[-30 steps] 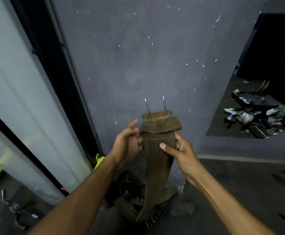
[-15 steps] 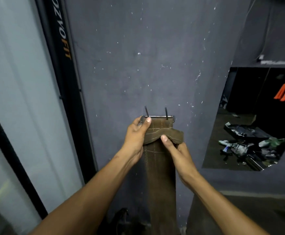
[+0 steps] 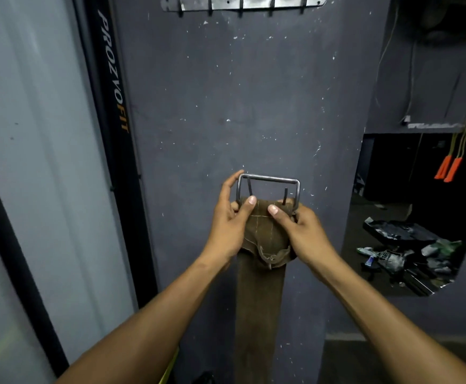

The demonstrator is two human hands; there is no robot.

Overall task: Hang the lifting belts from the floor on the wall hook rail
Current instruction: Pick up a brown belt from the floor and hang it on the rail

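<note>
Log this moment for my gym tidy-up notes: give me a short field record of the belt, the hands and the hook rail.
belt: brown lifting belt, held upright, strap hanging down
buckle: metal frame on top, two prongs up
left hand: grips the buckle end, thumb on the leather
right hand: grips the folded end, thumb on the leather
hook rail: on the grey wall, above the buckle, apart from it
hung: not yet
</note>
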